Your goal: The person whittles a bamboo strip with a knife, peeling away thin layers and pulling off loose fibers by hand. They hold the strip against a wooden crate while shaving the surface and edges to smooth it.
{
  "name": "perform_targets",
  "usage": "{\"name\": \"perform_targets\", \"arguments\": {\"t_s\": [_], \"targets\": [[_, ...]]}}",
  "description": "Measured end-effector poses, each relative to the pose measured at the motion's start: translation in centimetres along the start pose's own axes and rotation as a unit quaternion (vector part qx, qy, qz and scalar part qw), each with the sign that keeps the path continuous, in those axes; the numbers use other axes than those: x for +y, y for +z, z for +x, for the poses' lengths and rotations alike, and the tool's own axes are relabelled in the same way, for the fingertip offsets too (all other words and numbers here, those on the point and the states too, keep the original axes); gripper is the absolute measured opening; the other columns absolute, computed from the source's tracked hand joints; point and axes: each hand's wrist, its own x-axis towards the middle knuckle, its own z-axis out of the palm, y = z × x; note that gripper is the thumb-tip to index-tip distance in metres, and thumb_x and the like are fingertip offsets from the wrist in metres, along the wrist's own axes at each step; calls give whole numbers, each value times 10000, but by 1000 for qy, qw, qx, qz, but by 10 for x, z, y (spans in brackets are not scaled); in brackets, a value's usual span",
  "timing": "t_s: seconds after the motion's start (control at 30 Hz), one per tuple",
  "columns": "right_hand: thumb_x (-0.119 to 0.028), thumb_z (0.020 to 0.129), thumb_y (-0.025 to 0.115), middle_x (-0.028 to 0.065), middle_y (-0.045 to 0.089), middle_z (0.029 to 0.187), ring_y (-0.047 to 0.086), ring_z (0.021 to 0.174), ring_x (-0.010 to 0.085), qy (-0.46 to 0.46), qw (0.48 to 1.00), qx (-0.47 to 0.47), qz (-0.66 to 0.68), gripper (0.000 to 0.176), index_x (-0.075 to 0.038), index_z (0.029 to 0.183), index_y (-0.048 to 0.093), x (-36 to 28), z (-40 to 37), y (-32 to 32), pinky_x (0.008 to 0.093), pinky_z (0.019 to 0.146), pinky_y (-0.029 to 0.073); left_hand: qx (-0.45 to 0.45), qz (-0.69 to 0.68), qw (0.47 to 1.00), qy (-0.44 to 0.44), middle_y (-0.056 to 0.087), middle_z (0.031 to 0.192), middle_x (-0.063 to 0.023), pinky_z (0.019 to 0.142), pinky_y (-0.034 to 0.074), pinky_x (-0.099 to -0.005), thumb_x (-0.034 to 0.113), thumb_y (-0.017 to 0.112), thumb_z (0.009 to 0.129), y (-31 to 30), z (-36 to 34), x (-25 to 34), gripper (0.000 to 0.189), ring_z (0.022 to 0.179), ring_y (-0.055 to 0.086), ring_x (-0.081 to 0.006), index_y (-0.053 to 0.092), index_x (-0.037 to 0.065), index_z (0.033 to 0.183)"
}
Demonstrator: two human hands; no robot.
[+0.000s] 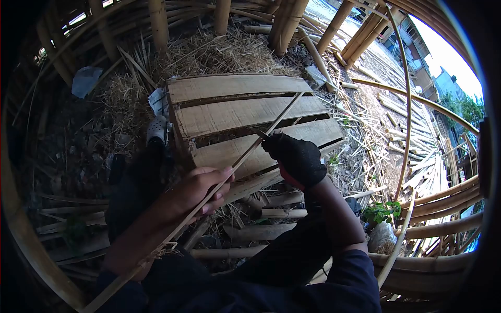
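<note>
A long, thin bamboo strip (248, 153) runs diagonally from over the slatted wooden crate (224, 116) down past my lap. My bare left hand (201, 188) is closed around it, thumb on top. Frayed shavings (159, 252) cling to the strip lower down, by my left forearm. My right hand (297, 159), in a black glove with red at the edge, is closed at the strip's upper part. A dark blade tip (261, 134), seemingly a knife's, pokes out of the glove against the strip; its handle is hidden in my fist.
Straw-like shavings (214, 52) heap behind the crate. Bamboo posts (284, 31) stand at the back. Split bamboo pieces (417, 156) lie on the ground to the right, with a curved pole (407, 104) in front. More bamboo lengths (282, 213) lie below the crate.
</note>
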Motion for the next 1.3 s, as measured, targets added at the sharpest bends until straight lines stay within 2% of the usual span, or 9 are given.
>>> {"name": "perform_targets", "arguments": {"t_s": [0.27, 0.37, 0.5, 0.6, 0.73, 0.83, 1.0, 1.1, 1.3], "targets": [[-128, 815, 608, 59, 620, 674, 657, 608, 252, -113, 978, -31, -171, 93, -104, 897, 572, -28, -3, 10, 380, 499, 486, -45, 82, 995, -17, 421, 561, 20, 370, 341, -208, 346, 414, 1042, -14, 9, -9, 313, 392, 390, -60, 480, 43, 1001], [-132, 822, 606, 69, 626, 686, 652, 584, 245, 11, 977, -10, -212, 66, -111, 875, 572, -11, -2, 14, 375, 488, 484, -45, 53, 997, -32, 368, 512, 37, 358, 317, -211, 326, 372, 1057, -9, 4, -6, 282, 355, 348, -52, 461, 64, 1007], [-182, 843, 598, 33, 665, 770, 663, 568, 222, -89, 934, -111, -328, 73, -150, 902, 625, 38, 18, 2, 372, 468, 482, -37, 12, 998, -56, 364, 513, 45, 360, 310, -207, 322, 335, 1068, -4, -5, 0, 289, 354, 335, -48, 463, 67, 1021], [-245, 846, 608, 33, 655, 706, 659, 573, 248, -147, 967, -82, -192, 191, -226, 1024, 676, -12, 2, -8, 409, 481, 490, -42, 24, 997, -54, 363, 511, 48, 360, 309, -207, 316, 318, 1071, -6, -4, -1, 293, 352, 326, -46, 464, 64, 1033], [-230, 814, 640, 74, 624, 626, 625, 522, 262, -22, 967, -118, -225, 77, -196, 878, 665, 44, 37, -2, 402, 448, 456, -21, -14, 998, -59, 363, 508, 45, 359, 304, -212, 306, 304, 1073, -6, -8, 1, 295, 349, 319, -45, 465, 60, 1045], [-228, 813, 651, 58, 605, 587, 622, 499, 241, -164, 966, -20, -199, 111, -163, 902, 666, 2, 11, -3, 383, 445, 459, -37, 6, 998, -47, 359, 510, 45, 358, 288, -203, 301, 306, 1073, -8, -6, -3, 292, 352, 309, -40, 464, 56, 1050], [-289, 872, 634, 36, 645, 631, 638, 509, 235, -145, 947, -152, -243, 119, -184, 863, 689, 0, 33, -10, 360, 429, 483, -5, 3, 1000, -30, 352, 518, 55, 351, 265, -196, 295, 324, 1067, -10, -1, -3, 271, 353, 306, -36, 469, 67, 1054], [-316, 870, 641, 36, 608, 588, 616, 484, 237, -205, 974, -22, -96, 156, -180, 796, 658, -37, 7, -3, 367, 405, 451, -3, 18, 999, -42, 350, 521, 58, 347, 259, -186, 297, 329, 1066, -8, -6, -3, 268, 358, 299, -25, 473, 71, 1051], [-214, 808, 685, 16, 617, 614, 636, 538, 226, -187, 973, -31, -134, 109, -137, 869, 637, -39, 15, -7, 371, 467, 465, 18, -43, 998, -33, 362, 517, 59, 319, 265, -195, 290, 377, 1057, -11, -6, 0, 243, 345, 325, -29, 500, 86, 1013]]}}
